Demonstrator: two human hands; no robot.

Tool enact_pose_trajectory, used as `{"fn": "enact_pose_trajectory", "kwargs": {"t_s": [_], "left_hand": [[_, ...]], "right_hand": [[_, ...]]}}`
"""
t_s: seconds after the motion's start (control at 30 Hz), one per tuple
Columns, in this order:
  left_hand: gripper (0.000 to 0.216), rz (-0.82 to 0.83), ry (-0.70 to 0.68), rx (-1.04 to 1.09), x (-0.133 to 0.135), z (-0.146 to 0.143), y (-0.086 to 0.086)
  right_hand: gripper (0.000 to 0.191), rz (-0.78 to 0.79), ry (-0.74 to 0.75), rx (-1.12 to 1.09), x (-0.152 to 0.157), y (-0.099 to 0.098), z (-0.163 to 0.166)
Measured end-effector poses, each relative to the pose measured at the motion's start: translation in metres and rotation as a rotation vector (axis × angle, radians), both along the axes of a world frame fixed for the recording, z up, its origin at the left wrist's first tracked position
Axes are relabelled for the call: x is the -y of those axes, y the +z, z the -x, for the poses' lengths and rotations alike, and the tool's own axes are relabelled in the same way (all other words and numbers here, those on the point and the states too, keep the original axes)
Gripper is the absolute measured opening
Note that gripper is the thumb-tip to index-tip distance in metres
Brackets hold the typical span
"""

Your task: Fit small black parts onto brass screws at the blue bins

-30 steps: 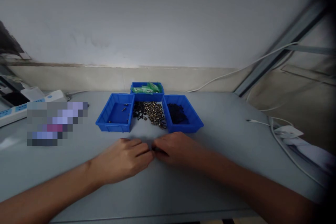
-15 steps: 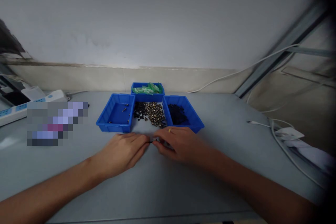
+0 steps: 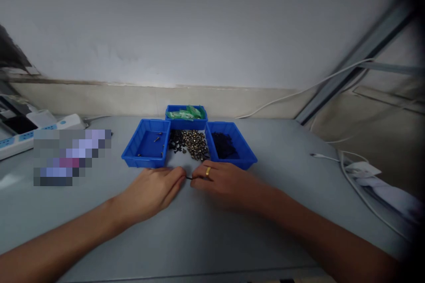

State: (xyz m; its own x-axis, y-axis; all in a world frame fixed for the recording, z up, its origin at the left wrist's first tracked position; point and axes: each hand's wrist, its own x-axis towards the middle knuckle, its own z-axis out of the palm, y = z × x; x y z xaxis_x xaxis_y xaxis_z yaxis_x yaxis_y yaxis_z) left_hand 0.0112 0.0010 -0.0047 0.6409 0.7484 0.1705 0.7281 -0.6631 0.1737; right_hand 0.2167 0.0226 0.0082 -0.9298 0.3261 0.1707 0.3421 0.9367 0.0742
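Note:
Between my hands is a small thin black piece (image 3: 189, 178), mostly hidden by the fingers and too small to name. My left hand (image 3: 161, 188) pinches its left end, and my right hand (image 3: 226, 183), with a ring on one finger, is closed at its other end. Just beyond the fingertips lie a heap of brass-coloured metal fittings (image 3: 195, 142) and a smaller heap of black pieces (image 3: 177, 140). The left blue bin (image 3: 146, 162) holds a few brass-coloured parts. Many small black pieces (image 3: 226, 146) fill part of the right blue bin (image 3: 244, 141).
Behind the heaps stands a blue bin (image 3: 186, 123) with green plastic bags (image 3: 187, 113). A white power strip (image 3: 43, 132) and a pixelated patch are at the left on the grey table (image 3: 159, 247). White cables (image 3: 360, 201) lie at the right near a metal post (image 3: 318, 97).
My right hand's fingers have closed in around the small black piece and the hand has turned slightly, showing more of the ring. My left hand has shifted a little left, keeping its pinch.

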Motion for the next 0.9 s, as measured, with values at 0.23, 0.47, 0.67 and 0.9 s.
{"fn": "enact_pose_trajectory", "kwargs": {"t_s": [0.23,0.47,0.67,0.9], "left_hand": [[0.021,-0.054,0.017,-0.075,0.0,0.001,0.0],[0.016,-0.08,0.001,-0.121,-0.002,0.0,-0.002],[0.019,-0.085,-0.007,-0.149,-0.001,0.001,-0.004],[0.019,-0.061,-0.015,-0.16,-0.001,0.001,-0.004]], "right_hand": [[0.033,-0.1,-0.332,-0.13,-0.015,0.022,-0.02],[0.036,-0.047,-0.497,-0.178,-0.028,0.033,-0.023],[0.016,-0.133,-0.289,0.126,-0.034,0.017,0.03],[0.013,-0.174,-0.231,0.144,-0.059,-0.005,0.062]]}}
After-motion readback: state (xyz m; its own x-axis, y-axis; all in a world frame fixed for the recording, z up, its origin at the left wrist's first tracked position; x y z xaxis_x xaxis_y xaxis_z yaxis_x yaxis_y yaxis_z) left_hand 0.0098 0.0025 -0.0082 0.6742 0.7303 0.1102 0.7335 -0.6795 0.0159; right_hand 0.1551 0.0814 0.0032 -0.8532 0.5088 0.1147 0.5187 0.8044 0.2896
